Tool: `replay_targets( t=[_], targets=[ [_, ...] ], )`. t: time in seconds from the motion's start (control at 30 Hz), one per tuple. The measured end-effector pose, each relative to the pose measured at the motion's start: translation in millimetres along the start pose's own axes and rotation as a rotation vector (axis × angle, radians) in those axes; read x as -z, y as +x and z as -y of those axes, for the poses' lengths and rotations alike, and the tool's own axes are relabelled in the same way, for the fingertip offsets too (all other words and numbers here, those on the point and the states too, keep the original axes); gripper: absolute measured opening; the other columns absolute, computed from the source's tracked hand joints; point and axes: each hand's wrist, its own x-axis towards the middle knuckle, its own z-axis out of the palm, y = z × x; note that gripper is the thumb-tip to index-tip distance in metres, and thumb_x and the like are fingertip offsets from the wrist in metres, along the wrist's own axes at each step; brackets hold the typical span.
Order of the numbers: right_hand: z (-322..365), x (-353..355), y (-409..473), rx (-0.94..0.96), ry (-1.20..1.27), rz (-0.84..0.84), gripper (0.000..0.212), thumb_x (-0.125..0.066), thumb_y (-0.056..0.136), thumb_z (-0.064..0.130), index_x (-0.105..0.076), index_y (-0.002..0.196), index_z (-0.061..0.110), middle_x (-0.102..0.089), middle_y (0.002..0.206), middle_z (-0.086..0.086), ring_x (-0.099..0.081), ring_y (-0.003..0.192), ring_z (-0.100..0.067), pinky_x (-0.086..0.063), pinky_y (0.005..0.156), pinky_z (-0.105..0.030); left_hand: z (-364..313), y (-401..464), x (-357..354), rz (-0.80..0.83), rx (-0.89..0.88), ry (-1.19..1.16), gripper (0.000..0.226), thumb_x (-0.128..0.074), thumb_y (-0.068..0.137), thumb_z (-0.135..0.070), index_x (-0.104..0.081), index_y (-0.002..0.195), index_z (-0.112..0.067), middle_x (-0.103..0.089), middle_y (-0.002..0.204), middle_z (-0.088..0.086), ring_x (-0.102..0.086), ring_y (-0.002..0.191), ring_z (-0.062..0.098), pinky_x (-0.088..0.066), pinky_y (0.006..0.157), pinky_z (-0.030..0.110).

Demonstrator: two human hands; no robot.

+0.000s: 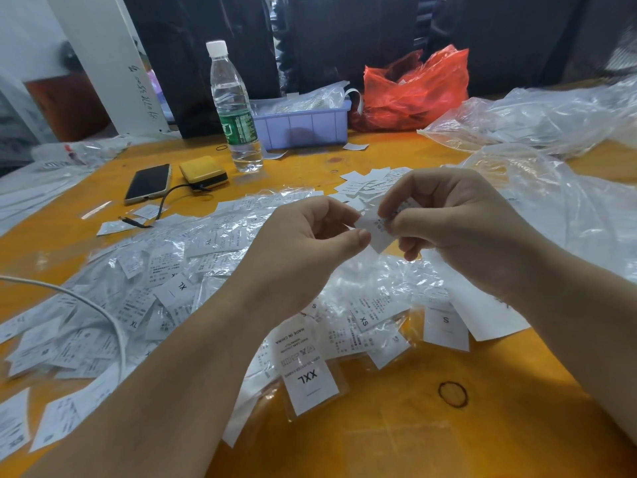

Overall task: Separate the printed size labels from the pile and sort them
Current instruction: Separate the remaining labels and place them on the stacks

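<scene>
One bottle (pixel 234 108), perhaps countless labels (pixel 144 291)

Garment packing workshop: orange worktable (pixel 431 439) heaped with printed size labels (pixel 144 298), clear polybags (pixel 551 115) along its right edge, blue parts bin (pixel 303 127) at its far edge.

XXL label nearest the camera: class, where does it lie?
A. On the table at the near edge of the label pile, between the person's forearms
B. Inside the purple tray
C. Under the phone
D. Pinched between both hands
A: the XXL label lies flat on the orange table at the pile's near edge, while the left hand and right hand pinch a different small label.
</scene>
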Motion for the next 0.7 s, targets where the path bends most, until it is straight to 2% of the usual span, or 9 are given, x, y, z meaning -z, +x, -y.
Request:
replay_targets(
  t=[0.1,0.23,0.3,0.4,0.5,0.6,0.63,0.7],
  targets=[
    [0.0,-0.2,0.1,-0.028,-0.016,0.038,0.016,-0.058,0.080,-0.013,-0.067,0.078,0.000,-0.059,0.069,-0.016,-0.054,0.056,-0.018,-0.048,0.051,-0.028,0.4,0.0,-0.1,-0.011,0.003,0.005,0.011,-0.075,0.084,-0.024,-0.071,0.094,-0.022,-0.073,0.082,0.001,-0.060,0.069,0.009,-0.053,0.071,0.034],
    [-0.9,-2.2,-0.8,-0.055,-0.030,0.108,0.016,-0.058,0.080,-0.014,-0.067,0.080,-0.001,-0.060,0.071,-0.014,-0.055,0.056,-0.017,-0.049,0.052,-0.029,1.8,0.0,-0.7,-0.015,0.006,0.006,0.010,-0.075,0.084,-0.023,-0.070,0.093,-0.025,-0.070,0.073,-0.005,-0.059,0.064,0.006,-0.053,0.068,0.032],
    [-1.7,-2.7,-0.5,-0.068,-0.046,0.123,0.016,-0.058,0.080,-0.013,-0.068,0.080,0.000,-0.061,0.071,-0.012,-0.056,0.057,-0.017,-0.049,0.052,-0.028,2.3,0.3,-0.4,-0.029,0.007,0.020,0.009,-0.074,0.086,-0.021,-0.070,0.092,-0.026,-0.072,0.075,-0.005,-0.061,0.064,0.005,-0.055,0.070,0.033],
    [-2.5,-1.0,0.3,-0.069,-0.076,0.093,0.017,-0.058,0.081,-0.012,-0.069,0.079,0.001,-0.063,0.070,-0.012,-0.057,0.057,-0.016,-0.050,0.053,-0.026,2.5,1.0,0.2,-0.049,0.005,0.035,0.010,-0.071,0.088,-0.018,-0.069,0.092,-0.026,-0.073,0.077,-0.004,-0.062,0.063,0.004,-0.055,0.067,0.026],
    [-3.5,0.7,1.6,-0.029,-0.078,-0.022,0.017,-0.058,0.082,-0.010,-0.070,0.080,0.003,-0.062,0.068,-0.011,-0.057,0.055,-0.016,-0.051,0.053,-0.027,1.9,0.9,0.8,-0.067,0.004,0.054,0.014,-0.068,0.090,-0.014,-0.068,0.093,-0.028,-0.074,0.079,-0.009,-0.064,0.066,0.005,-0.053,0.065,0.020],
    [-4.0,4.1,3.0,0.031,-0.112,-0.146,0.010,-0.063,0.084,0.000,-0.071,0.082,0.006,-0.063,0.066,-0.009,-0.058,0.054,-0.015,-0.052,0.052,-0.025,0.7,-0.3,0.2,-0.069,-0.011,0.084,0.018,-0.064,0.092,-0.010,-0.066,0.095,-0.028,-0.074,0.079,-0.011,-0.066,0.069,0.008,-0.055,0.066,0.026],
    [-3.2,4.8,2.7,0.030,-0.126,-0.119,0.007,-0.065,0.085,0.006,-0.071,0.082,0.007,-0.064,0.068,-0.011,-0.058,0.056,-0.015,-0.052,0.053,-0.025,0.1,-0.9,-0.5,-0.065,-0.019,0.093,0.019,-0.064,0.092,-0.009,-0.066,0.094,-0.027,-0.074,0.079,-0.010,-0.066,0.070,0.013,-0.055,0.066,0.030],
    [-2.5,3.2,0.6,0.008,-0.188,0.020,0.014,-0.068,0.085,0.022,-0.072,0.082,0.009,-0.067,0.070,-0.009,-0.060,0.059,-0.016,-0.052,0.055,-0.029,-1.4,-1.9,-2.4,-0.054,-0.042,0.112,0.016,-0.067,0.090,-0.012,-0.066,0.094,-0.027,-0.073,0.079,-0.006,-0.065,0.072,0.022,-0.055,0.067,0.037]
  ],
)
